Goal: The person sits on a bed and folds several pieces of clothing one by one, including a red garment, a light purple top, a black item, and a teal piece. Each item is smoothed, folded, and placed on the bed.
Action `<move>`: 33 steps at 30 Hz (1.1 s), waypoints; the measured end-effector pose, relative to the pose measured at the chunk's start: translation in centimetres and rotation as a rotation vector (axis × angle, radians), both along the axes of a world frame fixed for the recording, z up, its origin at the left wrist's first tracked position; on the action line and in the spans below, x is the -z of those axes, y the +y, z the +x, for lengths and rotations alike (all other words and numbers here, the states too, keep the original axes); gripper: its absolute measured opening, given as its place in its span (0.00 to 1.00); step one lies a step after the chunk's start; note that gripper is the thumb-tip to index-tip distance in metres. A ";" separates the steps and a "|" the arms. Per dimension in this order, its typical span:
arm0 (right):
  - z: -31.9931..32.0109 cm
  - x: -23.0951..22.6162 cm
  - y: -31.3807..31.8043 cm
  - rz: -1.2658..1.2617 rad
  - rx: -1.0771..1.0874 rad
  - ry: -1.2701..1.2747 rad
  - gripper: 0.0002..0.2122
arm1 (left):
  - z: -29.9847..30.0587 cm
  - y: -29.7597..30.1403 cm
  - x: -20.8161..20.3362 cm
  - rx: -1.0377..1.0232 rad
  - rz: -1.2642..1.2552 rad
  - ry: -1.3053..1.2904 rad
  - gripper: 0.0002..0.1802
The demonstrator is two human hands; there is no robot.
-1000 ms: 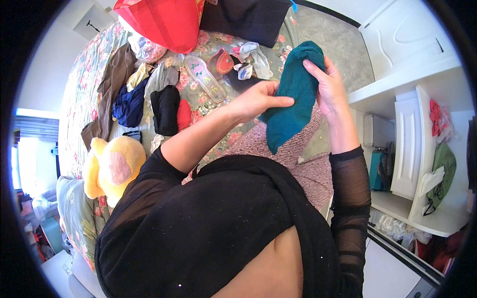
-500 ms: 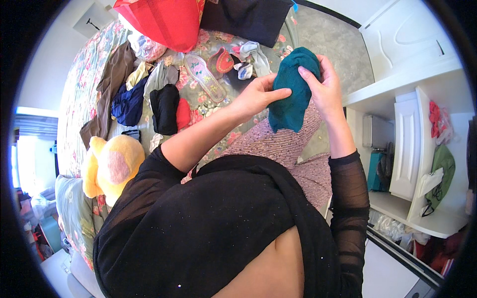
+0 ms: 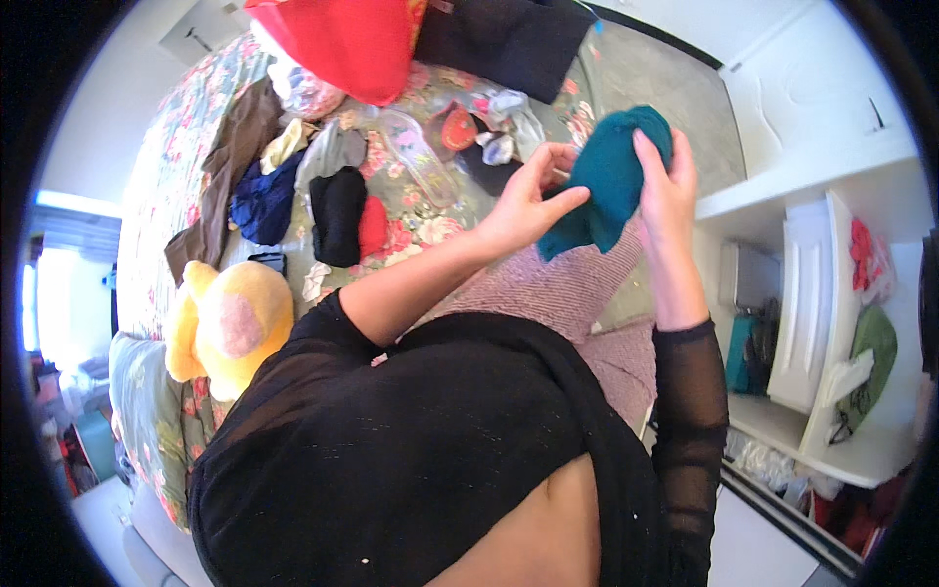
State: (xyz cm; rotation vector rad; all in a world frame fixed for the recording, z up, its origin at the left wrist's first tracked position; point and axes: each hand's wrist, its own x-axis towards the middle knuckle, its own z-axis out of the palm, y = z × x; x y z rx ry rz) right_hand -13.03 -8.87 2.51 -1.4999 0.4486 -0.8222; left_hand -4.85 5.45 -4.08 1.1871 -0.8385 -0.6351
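Above my lap I hold a teal knitted sock [image 3: 616, 176], folded or doubled so that its lower end shows two flaps. My right hand [image 3: 667, 176] pinches its upper right side, thumb on the front and fingers behind. At the lower left edge is my left hand [image 3: 538, 196], its thumb against the fabric and its fingers curled partly behind it. On the bed past my left hand lie a dark cloth [image 3: 487, 171], a pale grey cloth [image 3: 518, 115] and a clear, flower-patterned insole-shaped piece [image 3: 419, 157].
On the flowered bed sheet are a rolled black cloth [image 3: 336, 217], a navy cloth [image 3: 262, 205], brown trousers [image 3: 220, 166] and a yellow plush toy [image 3: 240, 323]. A red bag [image 3: 342, 44] and a black bag [image 3: 504, 44] stand beyond. A white shelf unit [image 3: 782, 421] is at the right.
The sock and both hands have shifted a little to the right in view. Its lower end is now split into two flaps, and my left fingers have opened slightly around the edge.
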 end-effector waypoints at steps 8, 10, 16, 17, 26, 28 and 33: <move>-0.3 -1.5 1.5 -0.081 -0.184 -0.043 0.09 | 0.5 -0.3 -1.2 -0.178 -0.210 -0.225 0.12; -0.3 -1.6 1.7 -0.147 -0.209 -0.023 0.08 | 1.0 -0.4 -1.7 -0.136 -0.202 -0.170 0.13; -0.8 -1.5 1.5 -0.140 -0.271 -0.003 0.14 | 2.0 0.2 -2.9 0.054 -0.173 0.129 0.08; -0.9 -1.5 1.4 -0.157 -0.273 0.010 0.14 | 2.1 0.2 -3.0 0.058 -0.197 0.125 0.08; -1.3 -1.5 1.2 -0.236 -0.272 0.098 0.10 | 1.8 0.7 -2.3 0.021 -0.248 0.141 0.18; -1.1 -1.7 1.1 -0.221 -0.262 0.073 0.10 | 1.7 1.5 -1.9 0.140 -0.034 0.141 0.26; -0.8 -1.8 0.4 -0.204 -0.352 0.165 0.09 | 1.5 2.6 -1.3 0.392 0.244 0.175 0.22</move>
